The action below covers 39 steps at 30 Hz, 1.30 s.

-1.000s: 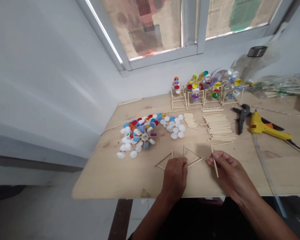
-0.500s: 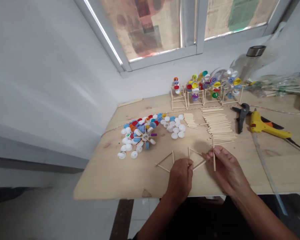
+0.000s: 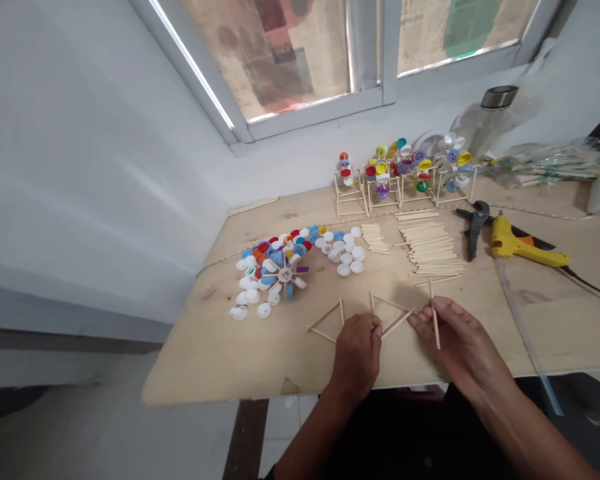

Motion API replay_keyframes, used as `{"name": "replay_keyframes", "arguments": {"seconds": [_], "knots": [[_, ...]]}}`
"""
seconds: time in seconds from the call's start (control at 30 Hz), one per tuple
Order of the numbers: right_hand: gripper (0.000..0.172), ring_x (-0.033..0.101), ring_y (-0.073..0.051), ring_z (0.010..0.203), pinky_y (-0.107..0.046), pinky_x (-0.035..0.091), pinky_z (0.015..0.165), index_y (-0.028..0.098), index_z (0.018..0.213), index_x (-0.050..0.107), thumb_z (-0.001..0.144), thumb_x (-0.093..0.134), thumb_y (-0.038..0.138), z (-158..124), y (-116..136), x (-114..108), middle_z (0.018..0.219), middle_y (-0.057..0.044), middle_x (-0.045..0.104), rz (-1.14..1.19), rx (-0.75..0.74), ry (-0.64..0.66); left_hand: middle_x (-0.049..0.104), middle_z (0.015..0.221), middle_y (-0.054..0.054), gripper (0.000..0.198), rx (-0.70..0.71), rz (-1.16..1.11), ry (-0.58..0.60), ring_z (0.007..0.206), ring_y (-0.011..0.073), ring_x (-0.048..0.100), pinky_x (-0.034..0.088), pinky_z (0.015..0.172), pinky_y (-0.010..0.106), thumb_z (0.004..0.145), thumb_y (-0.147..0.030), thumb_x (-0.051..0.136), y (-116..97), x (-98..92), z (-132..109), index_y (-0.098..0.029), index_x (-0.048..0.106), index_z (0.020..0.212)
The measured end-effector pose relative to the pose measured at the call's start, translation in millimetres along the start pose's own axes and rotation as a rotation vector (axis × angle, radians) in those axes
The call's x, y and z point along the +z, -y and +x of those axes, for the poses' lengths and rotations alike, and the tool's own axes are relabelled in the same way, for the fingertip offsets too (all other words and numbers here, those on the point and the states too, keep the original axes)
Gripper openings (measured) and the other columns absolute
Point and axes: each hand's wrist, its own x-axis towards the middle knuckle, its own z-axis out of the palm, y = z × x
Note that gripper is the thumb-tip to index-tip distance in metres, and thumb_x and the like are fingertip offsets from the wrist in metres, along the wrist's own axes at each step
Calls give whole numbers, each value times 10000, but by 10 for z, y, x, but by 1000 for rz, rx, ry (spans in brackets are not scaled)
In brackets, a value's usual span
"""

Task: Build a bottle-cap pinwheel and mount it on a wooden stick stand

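Observation:
My right hand (image 3: 463,337) pinches a thin wooden stick (image 3: 436,328) between thumb and fingers, the stick standing nearly upright above the table. My left hand (image 3: 356,353) is closed on the lower corner of a triangle of wooden sticks (image 3: 397,323) lying on the tabletop; its fingertips partly cover that corner. Just left of that hand lies a second stick triangle (image 3: 324,335), one corner hidden behind the hand. Beyond both hands, a pile of loose sticks (image 3: 433,248) lies in a row, with a bundle of shorter sticks (image 3: 374,239) beside it.
Loose bottle caps (image 3: 344,269) surround a spoked cap wheel (image 3: 285,274). Several stick stands with cap wheels (image 3: 383,183) line the wall. A yellow glue gun (image 3: 523,250), black clamp (image 3: 476,230) and clear glue stick (image 3: 525,333) lie right. Bagged sticks (image 3: 555,163) lie behind.
The stick in my right hand has tilted, its top leaning left. The left hand stays at the triangle's corner. The whole view has shifted slightly.

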Motion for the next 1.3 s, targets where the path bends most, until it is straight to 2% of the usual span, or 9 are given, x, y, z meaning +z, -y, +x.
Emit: {"name": "replay_keyframes", "arguments": {"seconds": [0.13, 0.27, 0.4, 0.6, 0.67, 0.73, 0.9, 1.03, 1.3], "knots": [[211, 560, -100, 686, -225, 489, 747, 206, 690, 673, 625, 835, 324, 52, -34, 51, 687, 26, 604, 52, 28, 23, 652, 829, 63, 162, 8, 0, 2, 800, 195, 621, 496, 726, 313, 912, -148, 391, 11, -6, 5, -195, 544, 895], [234, 544, -107, 691, -241, 455, 758, 216, 726, 676, 638, 824, 375, 63, -71, 96, 671, 23, 613, -25, -78, 98, 652, 832, 65, 158, -40, -34, 33, 791, 196, 618, 493, 728, 322, 916, -166, 398, 22, 18, 16, -185, 555, 914], [245, 529, -130, 685, -299, 433, 791, 221, 740, 664, 660, 801, 407, 46, -91, 158, 646, 18, 604, -126, -180, 144, 668, 864, 64, 157, -121, -138, 71, 823, 192, 632, 496, 749, 320, 923, -201, 409, 1, 33, 40, -195, 565, 913], [242, 521, -135, 649, -305, 410, 771, 232, 729, 656, 654, 806, 407, 3, -9, 223, 629, 17, 622, -195, -178, 182, 656, 818, 31, 143, -203, -316, 51, 765, 155, 643, 500, 686, 263, 928, -226, 419, -1, -48, 99, -204, 545, 864], [252, 512, -137, 661, -297, 399, 767, 234, 726, 656, 646, 809, 417, 2, 17, 219, 627, 18, 617, -214, -180, 180, 644, 785, 24, 121, -204, -252, 9, 750, 156, 634, 495, 685, 265, 910, -204, 443, 37, -69, 140, -203, 539, 836], [251, 506, -140, 681, -298, 391, 781, 234, 740, 662, 650, 806, 419, 12, 29, 205, 628, 21, 605, -224, -188, 185, 634, 755, 24, 100, -173, -91, -25, 735, 171, 612, 479, 693, 290, 878, -174, 480, 87, -72, 196, -200, 544, 805], [223, 498, -136, 687, -290, 382, 771, 239, 764, 679, 666, 800, 398, 47, 36, 168, 641, 23, 596, -227, -198, 191, 650, 760, 35, 78, -31, 184, 25, 731, 199, 590, 445, 686, 322, 848, -145, 540, 202, -48, 348, -194, 560, 791], [224, 510, -142, 687, -289, 382, 747, 233, 745, 678, 655, 806, 393, 56, 49, 169, 635, 20, 598, -249, -198, 186, 653, 779, 37, 83, 38, 277, 71, 741, 200, 585, 430, 692, 327, 862, -146, 533, 271, -49, 413, -200, 560, 804], [215, 515, -128, 675, -280, 380, 757, 236, 762, 684, 671, 802, 391, 53, 57, 166, 645, 27, 606, -290, -209, 207, 661, 810, 41, 90, 90, 401, 134, 777, 210, 583, 421, 720, 344, 891, -189, 530, 334, -25, 466, -207, 575, 816]]}}
